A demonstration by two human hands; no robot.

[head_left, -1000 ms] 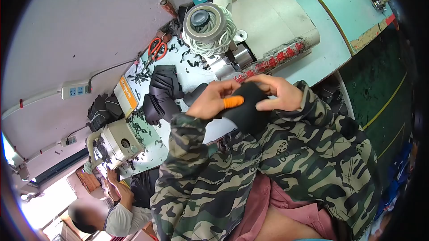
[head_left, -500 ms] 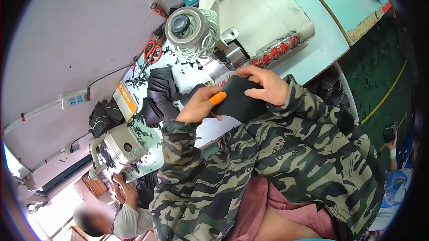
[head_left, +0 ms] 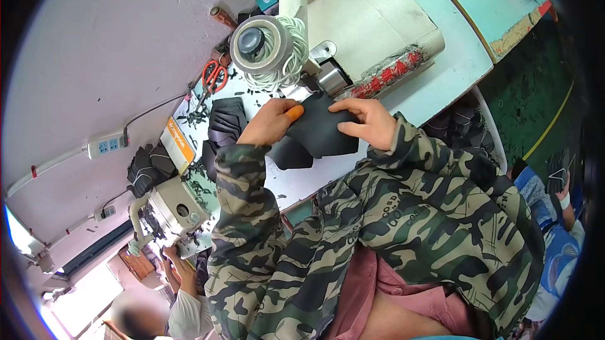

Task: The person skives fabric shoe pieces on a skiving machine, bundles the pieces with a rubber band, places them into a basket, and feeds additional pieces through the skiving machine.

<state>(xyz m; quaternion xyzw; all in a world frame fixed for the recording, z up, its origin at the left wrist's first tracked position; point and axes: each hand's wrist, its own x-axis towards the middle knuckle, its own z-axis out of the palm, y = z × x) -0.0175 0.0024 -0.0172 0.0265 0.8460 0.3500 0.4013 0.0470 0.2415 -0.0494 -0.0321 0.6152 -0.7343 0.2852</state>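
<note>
A flat black leather-like piece [head_left: 324,132] is held by both hands at the front of an off-white machine [head_left: 365,18], its far edge close to the metal roller [head_left: 331,79]. My left hand [head_left: 270,122], with an orange finger cover, grips the left edge of this piece. On the right edge, my right hand [head_left: 370,122] has its thumb and fingers closed. A second black piece [head_left: 291,155] shows below the left hand; whether that hand holds it too I cannot tell. Stacked dark pieces [head_left: 225,122] stand to the left, partly hidden by my sleeve.
Orange-handled scissors [head_left: 214,77] and black scraps lie left of a coil of white cord [head_left: 293,56]. An orange-and-white box [head_left: 179,141] stands by the wall. A co-worker [head_left: 189,305] sits at another machine [head_left: 170,211]. At right, another person's hand [head_left: 564,192] holds dark pieces.
Both hands have brought the black piece away from my body, up to the roller. The second piece now shows below it. The person at right has come further into view.
</note>
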